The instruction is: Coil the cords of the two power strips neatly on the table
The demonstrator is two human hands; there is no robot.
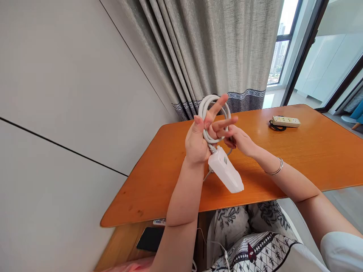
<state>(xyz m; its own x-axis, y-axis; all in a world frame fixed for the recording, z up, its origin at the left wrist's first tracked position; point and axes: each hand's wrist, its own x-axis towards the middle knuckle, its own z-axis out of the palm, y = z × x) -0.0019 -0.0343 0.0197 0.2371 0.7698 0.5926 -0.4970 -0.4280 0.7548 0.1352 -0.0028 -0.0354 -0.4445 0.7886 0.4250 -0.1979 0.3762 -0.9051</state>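
A white cable (200,110) is wound in several loops around the fingers of my left hand (198,141). Its thumb points up, and two fingers stretch out through the coil. From the bottom of the loops hangs a white power strip (225,170), tilted down to the right above the table's near edge. My right hand (239,139) is closed at the right side of the coil, its fingertips on the cable. Part of the cable droops below the hands, and its plug end is mostly hidden behind my left hand and the strip.
A second power strip (286,121), cream coloured, lies with its black cord (278,127) on the right of the wooden table (317,158). A dark phone (149,239) rests on a lower surface below the left edge. Grey curtains (227,49) hang behind.
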